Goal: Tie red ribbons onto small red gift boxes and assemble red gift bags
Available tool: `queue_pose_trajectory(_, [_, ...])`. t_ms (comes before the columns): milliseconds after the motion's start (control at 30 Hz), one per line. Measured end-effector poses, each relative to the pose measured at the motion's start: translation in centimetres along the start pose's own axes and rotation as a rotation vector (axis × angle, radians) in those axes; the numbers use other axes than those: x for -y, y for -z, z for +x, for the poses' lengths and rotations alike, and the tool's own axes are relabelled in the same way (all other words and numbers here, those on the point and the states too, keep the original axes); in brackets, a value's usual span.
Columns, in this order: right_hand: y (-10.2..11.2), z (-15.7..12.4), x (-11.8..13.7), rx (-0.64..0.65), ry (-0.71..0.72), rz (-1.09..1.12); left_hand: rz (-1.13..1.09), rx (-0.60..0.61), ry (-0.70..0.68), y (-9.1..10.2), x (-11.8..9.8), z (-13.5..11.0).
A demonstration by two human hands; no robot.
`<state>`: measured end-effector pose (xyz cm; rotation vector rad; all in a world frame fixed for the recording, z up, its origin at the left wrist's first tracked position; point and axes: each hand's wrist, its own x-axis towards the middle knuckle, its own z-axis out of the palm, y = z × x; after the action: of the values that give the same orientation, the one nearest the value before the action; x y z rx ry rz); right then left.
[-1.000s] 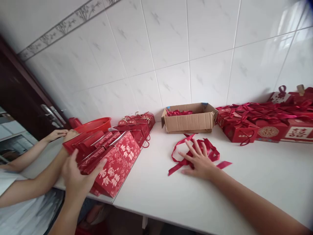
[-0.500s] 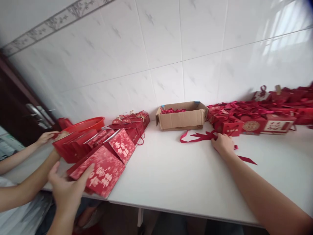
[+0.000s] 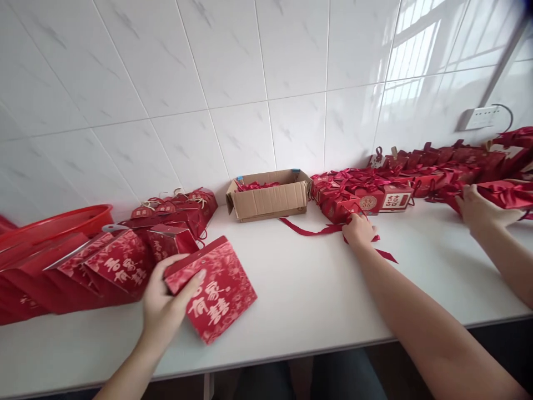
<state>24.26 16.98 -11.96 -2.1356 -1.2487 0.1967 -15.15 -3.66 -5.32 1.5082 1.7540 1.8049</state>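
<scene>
At the table (image 3: pixel 295 294), a likely light, crushable gift box (image 3: pixel 228 282) is edge-held by left hand (image 3: pixel 161 297), ribbon (image 3: pixel 332 229) clutched by right hand (image 3: pixel 358 231).

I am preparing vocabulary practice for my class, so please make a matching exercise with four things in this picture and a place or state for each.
1. left hand
2. right hand
3. cardboard box
4. red tub

A. by the wall, red material inside
B. behind red packages
C. holding a printed box
D. closed on a red ribbon

Pairs: 1-C, 2-D, 3-A, 4-B
</scene>
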Motion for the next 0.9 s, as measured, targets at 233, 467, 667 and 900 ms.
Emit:
queue_pose_trajectory(233, [0.3, -2.8, 3.2, -0.350, 0.187, 0.309, -0.313, 0.267, 0.089, -12.1, -1.1, 2.7])
queue_pose_trajectory(467, [0.6, -6.5, 5.3, 0.629, 0.566, 1.214, -0.346, 0.502, 0.007, -19.4, -3.2, 4.2])
queue_pose_trajectory(667, [0.5, -6.0, 4.8, 0.809, 0.355, 1.370, 0.021, 0.305, -0.166, -19.9, -2.4, 12.4])
queue_pose_trajectory(900, [1.8, -8.6, 6.9, 0.876, 0.281, 1.289, 0.583, 0.307, -0.326, -19.2, 0.8, 18.6])
